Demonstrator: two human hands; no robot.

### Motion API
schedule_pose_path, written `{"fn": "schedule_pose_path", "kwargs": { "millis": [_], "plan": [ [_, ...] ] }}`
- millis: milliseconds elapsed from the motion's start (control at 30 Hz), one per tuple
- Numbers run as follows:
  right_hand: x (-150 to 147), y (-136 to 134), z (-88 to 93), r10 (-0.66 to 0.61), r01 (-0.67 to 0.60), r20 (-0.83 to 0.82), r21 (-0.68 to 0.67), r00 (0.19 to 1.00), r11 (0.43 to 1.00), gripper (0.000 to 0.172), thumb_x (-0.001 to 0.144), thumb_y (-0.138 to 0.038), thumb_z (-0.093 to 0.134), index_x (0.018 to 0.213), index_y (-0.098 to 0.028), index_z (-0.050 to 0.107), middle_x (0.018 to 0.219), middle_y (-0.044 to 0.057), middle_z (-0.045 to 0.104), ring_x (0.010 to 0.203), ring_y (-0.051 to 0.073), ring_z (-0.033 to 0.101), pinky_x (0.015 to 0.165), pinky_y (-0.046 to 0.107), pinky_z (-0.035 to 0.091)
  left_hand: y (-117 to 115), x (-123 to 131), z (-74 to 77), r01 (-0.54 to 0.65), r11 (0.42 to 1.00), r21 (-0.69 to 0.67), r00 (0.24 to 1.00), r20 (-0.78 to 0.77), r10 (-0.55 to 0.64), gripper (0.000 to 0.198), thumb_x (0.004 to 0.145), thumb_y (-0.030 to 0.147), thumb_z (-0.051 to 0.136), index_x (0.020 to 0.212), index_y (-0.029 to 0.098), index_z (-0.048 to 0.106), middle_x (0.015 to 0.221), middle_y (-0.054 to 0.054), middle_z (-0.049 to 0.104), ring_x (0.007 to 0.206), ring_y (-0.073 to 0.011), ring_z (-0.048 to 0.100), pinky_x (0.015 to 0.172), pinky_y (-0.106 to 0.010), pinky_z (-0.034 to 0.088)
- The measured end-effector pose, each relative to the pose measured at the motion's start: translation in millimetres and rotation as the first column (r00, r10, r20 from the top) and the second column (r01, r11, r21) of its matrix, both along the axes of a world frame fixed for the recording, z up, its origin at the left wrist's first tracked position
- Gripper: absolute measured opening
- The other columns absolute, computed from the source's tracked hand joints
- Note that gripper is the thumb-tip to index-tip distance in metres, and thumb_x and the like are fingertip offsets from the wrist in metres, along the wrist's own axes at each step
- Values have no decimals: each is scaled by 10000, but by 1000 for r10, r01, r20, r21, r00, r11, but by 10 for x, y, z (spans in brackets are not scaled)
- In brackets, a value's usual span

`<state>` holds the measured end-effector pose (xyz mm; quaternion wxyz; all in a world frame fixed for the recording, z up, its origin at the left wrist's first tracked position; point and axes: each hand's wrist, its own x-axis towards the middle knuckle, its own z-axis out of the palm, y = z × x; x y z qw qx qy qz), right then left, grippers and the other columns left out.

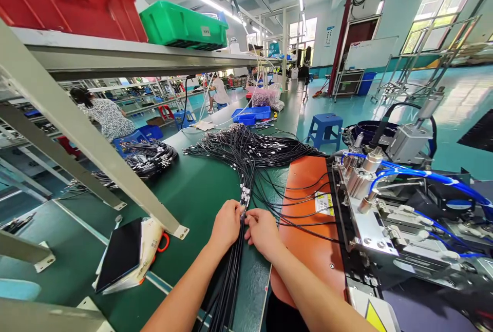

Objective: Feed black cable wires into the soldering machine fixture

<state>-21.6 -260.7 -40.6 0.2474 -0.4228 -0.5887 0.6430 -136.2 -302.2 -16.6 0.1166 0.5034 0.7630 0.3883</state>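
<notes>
A bundle of thin black cables [230,275] with white and silver connector ends runs down the green bench toward me. My left hand [228,223] is closed round this bundle just below a cluster of white connectors [245,193]. On the bundle's right side, my right hand [262,230] has its fingers curled and pinched at the cables; what exactly lies between the fingertips is too small to make out. Beyond both hands, a large pile of the same cables [269,148] spreads across the bench.
Several cables cross an orange plate [308,250] into a machine [370,209] with blue air tubes at right. A tablet [121,252] and red-handled scissors [164,242] lie left, near a slanted shelf post [115,132]. Overhead are a red bin [73,6] and green bin [185,24].
</notes>
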Motion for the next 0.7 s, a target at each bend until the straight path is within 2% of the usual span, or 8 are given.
{"fn": "schedule_pose_path", "kwargs": {
  "millis": [133, 233, 367, 467, 700],
  "plan": [
    [-4, 12, -6, -13, 12, -15, -21, 1000, 1000, 245, 995, -333, 583, 1141, -139, 617, 987, 39, 670, 721, 126, 659, 618, 270, 572, -17, -103, -20, 11, 1000, -15, 995, 100, -10, 201, 926, 322, 471, 766, 213, 527, 639, -1, 579, 577, -178, 562, 583, -276, 445],
    [-9, 14, -8, -15, 14, -21, -30, 1000, 999, 247, 994, -331, 584, 1148, -140, 616, 993, 40, 669, 726, 128, 660, 622, 273, 573, -53, -146, 13, 61, 998, -24, 989, 137, -57, 176, 922, 336, 472, 822, 210, 543, 678, 9, 606, 552, -152, 570, 534, -243, 442],
    [-10, 0, 14, -14, 14, -17, -37, 1000, 999, 251, 993, -330, 585, 1156, -142, 614, 1010, 44, 669, 745, 134, 664, 636, 282, 577, -60, -142, 72, 110, 994, -23, 992, 60, -108, 101, 861, 279, 563, 807, 203, 602, 773, -9, 624, 676, -167, 572, 649, -268, 461],
    [0, -15, 45, -9, 8, -9, -40, 1000, 999, 247, 992, -326, 587, 1154, -142, 616, 1010, 44, 671, 748, 135, 666, 643, 286, 579, -21, -119, 60, 116, 993, -13, 993, -13, -116, 108, 856, 219, 547, 759, 195, 589, 797, -24, 601, 753, -187, 546, 735, -304, 439],
    [16, -19, 78, -3, 3, -1, -57, 1000, 998, 249, 991, -326, 589, 1157, -142, 617, 1015, 46, 673, 762, 141, 670, 658, 296, 582, 9, -158, -60, 121, 993, -10, 992, -29, -121, 161, 892, 178, 481, 732, 190, 483, 702, 14, 538, 674, -159, 550, 684, -289, 439]
  ]
}}
